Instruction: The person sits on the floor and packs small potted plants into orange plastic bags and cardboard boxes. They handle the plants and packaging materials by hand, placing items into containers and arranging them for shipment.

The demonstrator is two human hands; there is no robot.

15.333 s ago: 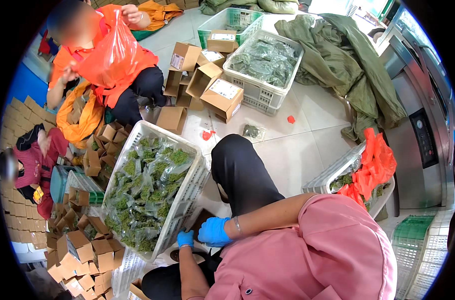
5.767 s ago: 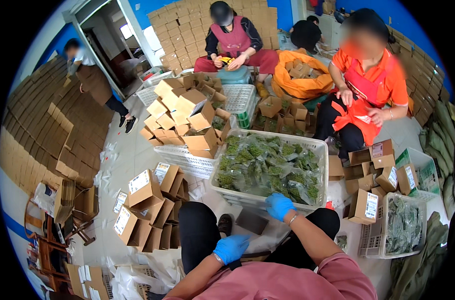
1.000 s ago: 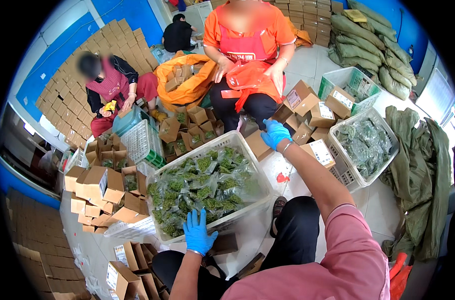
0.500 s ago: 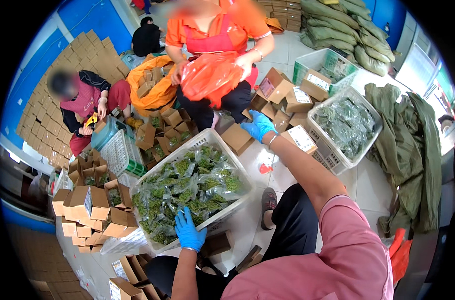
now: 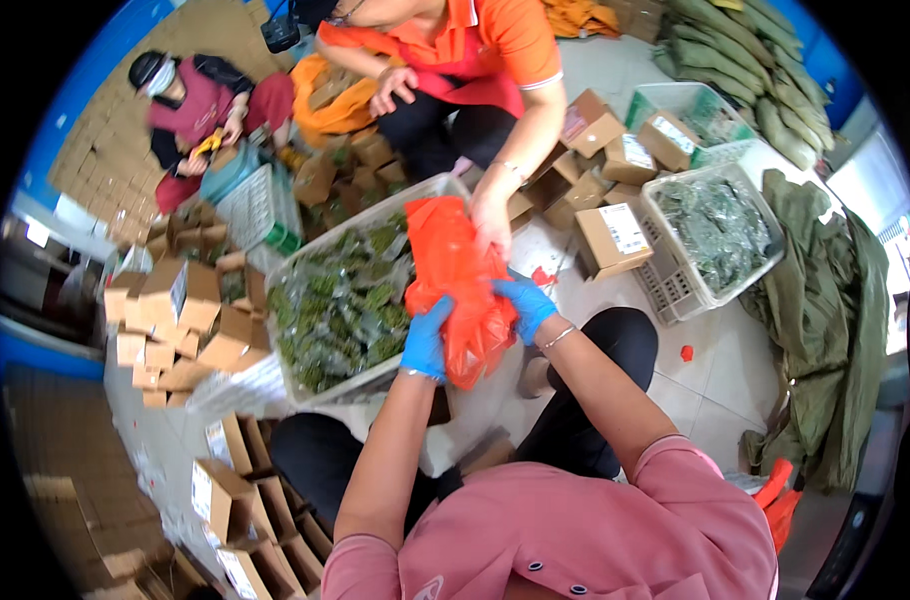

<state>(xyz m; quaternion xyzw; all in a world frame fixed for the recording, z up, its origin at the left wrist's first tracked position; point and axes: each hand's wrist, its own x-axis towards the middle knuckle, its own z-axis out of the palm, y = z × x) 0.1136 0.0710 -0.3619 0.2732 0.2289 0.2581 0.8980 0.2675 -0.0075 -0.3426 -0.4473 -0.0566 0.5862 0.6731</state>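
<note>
Gripping the red plastic bag [image 5: 460, 290] by its two sides, I have it in front of me, overlapping the right end of the near crate [image 5: 350, 388] in my view. Half a second ago it is over the co-worker's lap, my left hand is at the crate and my right is reaching out; now both my hands are taken up by it. The co-worker's hand [image 5: 492, 215] is at its upper right, so the bag is shared between us. My left hand [image 5: 427, 335], gloved in blue, pinches the left side, thumb in front, the other fingertips hidden. My right hand [image 5: 528, 303] pinches the right edge; I cannot tell how its far fingers lie, nor whether the bag contains anything.

The near crate is filled with clear packets [image 5: 340, 300] of something green and leafy. To the right, another white crate [image 5: 675, 280] holds more clear packets [image 5: 715, 230], with labelled cardboard boxes [image 5: 613, 240] beside it. On my left, stacked boxes [image 5: 180, 300] stand open, some showing green inside.
</note>
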